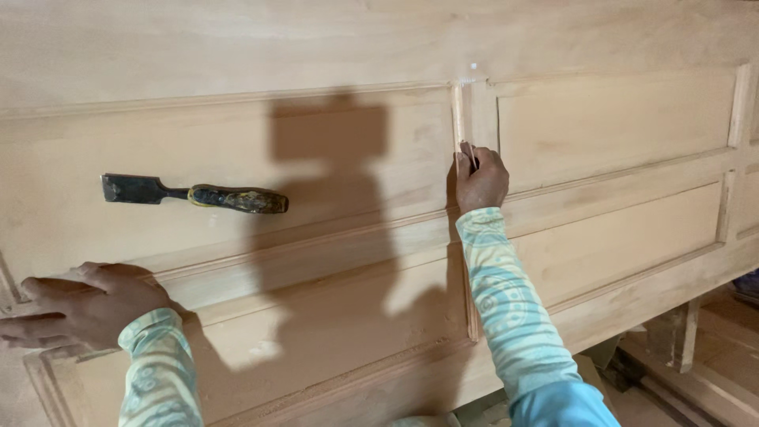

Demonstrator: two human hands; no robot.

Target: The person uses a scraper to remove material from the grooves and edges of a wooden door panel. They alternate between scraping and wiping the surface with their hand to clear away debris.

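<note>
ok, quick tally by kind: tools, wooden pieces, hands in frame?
Tools: 1, a chisel lying on the panel.
Wooden pieces: 1, a large panelled door laid flat.
Hands: 2, left hand flat on the door, right hand pinching something small and thin at the moulding; what it is cannot be told.
Total: 4

door (237, 55) lies flat under both hands | left hand (79, 304) rests on door at its near left edge | chisel (194, 195) on door, beyond left hand, well left of right hand | right hand (480, 178) far right of left hand, on the upright strip (466, 119) between two panels
</note>
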